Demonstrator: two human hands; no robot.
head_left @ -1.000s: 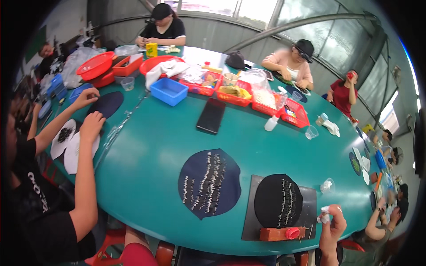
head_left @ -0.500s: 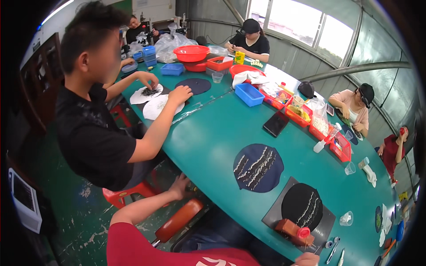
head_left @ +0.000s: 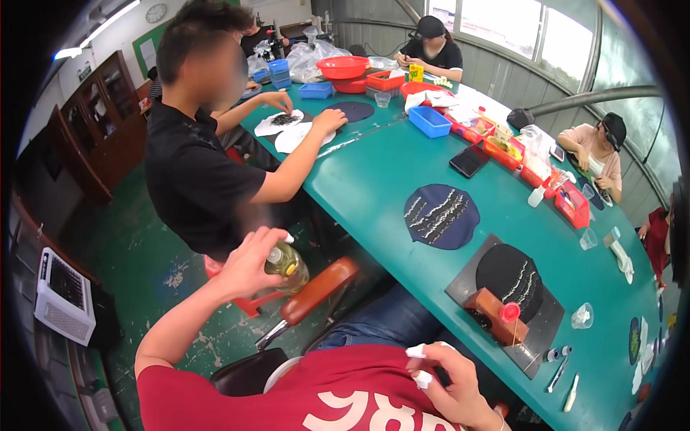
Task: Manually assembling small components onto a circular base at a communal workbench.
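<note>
The left hand (head_left: 248, 262) grips a small bottle (head_left: 286, 266) of yellowish liquid, held out off the edge of the green table (head_left: 374, 179), clear of the work. The right hand (head_left: 449, 381) pinches white scraps (head_left: 420, 365) against the red shirt (head_left: 316, 395), below the table's near edge.

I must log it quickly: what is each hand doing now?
Left hand: closed around a small bottle.
Right hand: fingers curled against the red shirt; holding anything cannot be told.
</note>
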